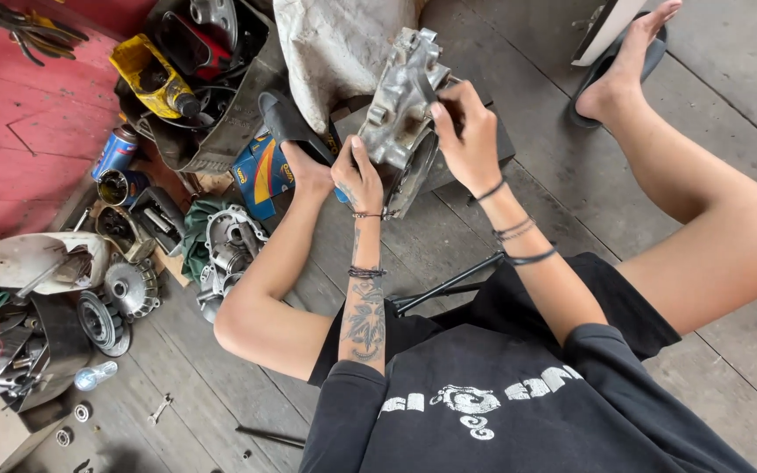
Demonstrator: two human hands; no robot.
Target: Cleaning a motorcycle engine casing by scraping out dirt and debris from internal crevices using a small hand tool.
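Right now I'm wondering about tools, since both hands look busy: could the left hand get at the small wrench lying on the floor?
Probably not without letting go. The left hand grips the metal engine casing, and the small wrench lies on the floor planks beyond the raised left knee, which sits between them.

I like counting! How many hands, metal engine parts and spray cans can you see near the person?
Hands: 2, left hand and right hand
Engine parts: 2, held casing and floor casing
Spray cans: 1, blue can
Total: 5
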